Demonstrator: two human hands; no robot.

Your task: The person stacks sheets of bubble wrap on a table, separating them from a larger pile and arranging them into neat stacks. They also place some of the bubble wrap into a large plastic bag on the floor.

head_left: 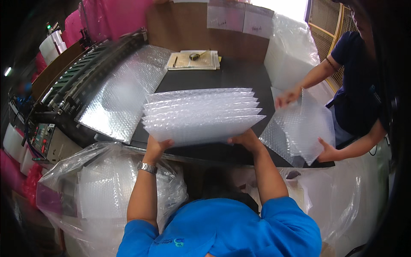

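A stack of clear bubble wrap sheets (201,115) stands up from the dark tabletop, its upper edges fanned into several layers. At its lower left corner my left hand (159,146) grips the near side, with a metal watch on the wrist. My right hand (248,140) holds the lower right part, thumb against the front. The other fingers of both hands are partly hidden by the stack. To the right, a co-worker's hands (326,150) handle more bubble wrap sheets (306,124) at the table's edge.
A machine with rollers (81,68) runs along the left, a bubble wrap sheet (124,90) lying before it. Papers (192,61) with a tape measure (198,56) lie at the back. Plastic bags of bubble wrap (107,188) stand below the near edge. A cardboard panel (180,30) closes the back.
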